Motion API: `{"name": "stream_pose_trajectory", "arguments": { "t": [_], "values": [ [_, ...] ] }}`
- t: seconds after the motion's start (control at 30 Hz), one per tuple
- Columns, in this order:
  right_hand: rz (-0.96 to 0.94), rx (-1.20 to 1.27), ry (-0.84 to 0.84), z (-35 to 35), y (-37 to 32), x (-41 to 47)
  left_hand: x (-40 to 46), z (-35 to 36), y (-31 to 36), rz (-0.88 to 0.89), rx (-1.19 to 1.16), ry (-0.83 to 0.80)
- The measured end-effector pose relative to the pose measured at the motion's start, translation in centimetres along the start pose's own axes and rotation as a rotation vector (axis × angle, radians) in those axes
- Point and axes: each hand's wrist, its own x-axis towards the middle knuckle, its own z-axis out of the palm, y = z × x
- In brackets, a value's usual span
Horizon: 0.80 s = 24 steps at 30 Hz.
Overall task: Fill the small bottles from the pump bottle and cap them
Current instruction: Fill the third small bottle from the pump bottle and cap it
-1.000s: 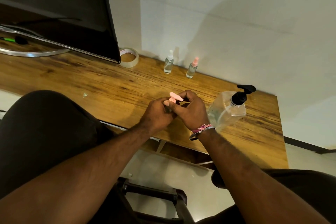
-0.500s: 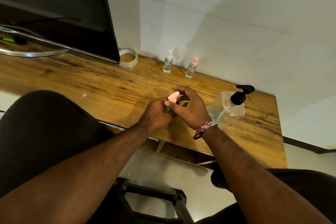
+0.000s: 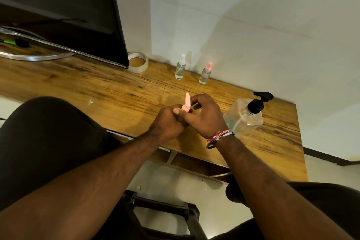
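My left hand (image 3: 167,122) is curled round a small bottle whose body is hidden inside the fist. Its pink cap (image 3: 186,101) sticks up above the fingers. My right hand (image 3: 202,117) pinches that pink cap from the right, thumb near its base. Both hands hover over the front of the wooden table (image 3: 97,91). The clear pump bottle (image 3: 243,119) with a black pump head leans just right of my right wrist. Two small filled bottles stand by the wall: one with a white cap (image 3: 180,68), one with a pink cap (image 3: 205,74).
A dark monitor (image 3: 68,11) on a silver stand takes the back left of the table. A roll of clear tape (image 3: 138,62) lies by its corner. My knees and a dark stool (image 3: 161,208) are below the table's front edge.
The pink cap has swung from lying sideways to pointing upright above my left fist. My right hand's fingers have shifted round it. The hands stay in the same spot.
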Motion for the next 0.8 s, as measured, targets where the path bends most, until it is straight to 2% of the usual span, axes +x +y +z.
{"name": "stream_pose_trajectory", "arguments": {
  "t": [0.13, 0.23, 0.4, 0.53, 0.6, 0.73, 0.8],
  "values": [
    [-0.095, -0.030, -0.014, 0.1, 0.3, 0.0, 0.4, -0.1, 0.2, -0.002, -0.003, 0.010],
    [-0.041, -0.063, 0.052, 0.3, 0.4, 0.0, 0.7, -0.2, 0.1, -0.024, -0.016, 0.030],
    [-0.056, 0.085, -0.023, -0.1, 0.0, 0.2, 0.6, -0.7, 0.4, -0.014, -0.003, -0.004],
    [0.118, 0.078, 0.190, 0.6, -0.4, -0.1, 0.3, -0.3, 0.6, -0.022, 0.075, 0.003],
    [0.174, 0.041, 0.243, 1.0, -0.4, -0.2, 0.4, 0.0, 0.9, -0.057, 0.076, -0.010],
    [0.172, 0.258, 0.074, 0.3, 0.0, 0.3, 0.9, -0.3, 1.4, -0.041, 0.035, 0.008],
    [0.139, 0.286, 0.013, -0.3, 0.2, 0.6, 1.0, -0.7, 1.5, -0.008, -0.002, 0.010]
  ]
}}
